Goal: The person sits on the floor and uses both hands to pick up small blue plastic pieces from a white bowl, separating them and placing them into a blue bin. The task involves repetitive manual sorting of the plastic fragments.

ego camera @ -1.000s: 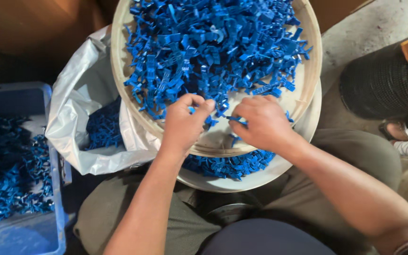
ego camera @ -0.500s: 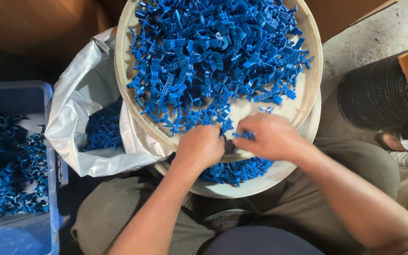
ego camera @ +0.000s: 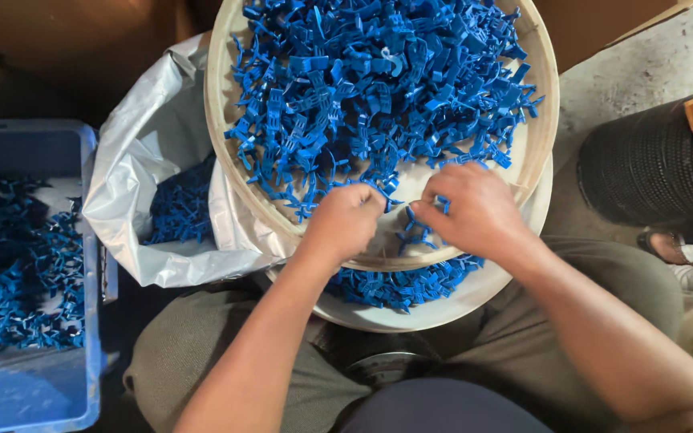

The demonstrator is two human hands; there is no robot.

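Both hands work at the near rim of the round sieve tray (ego camera: 222,120): left hand (ego camera: 346,220) and right hand (ego camera: 471,210) curled, pinching blue plastic clips (ego camera: 362,88). White bag (ego camera: 142,184) and blue crate (ego camera: 90,265) crowd the left.

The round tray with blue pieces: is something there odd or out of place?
One pale piece lies among the blue plastic pieces near the top of the round tray. Nothing looks spilled.

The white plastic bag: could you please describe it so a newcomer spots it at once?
Start at the round wooden tray heaped with blue plastic pieces. Left of it, before the blue crate, sits the white plastic bag: crinkled, open-mouthed, the only soft container here.
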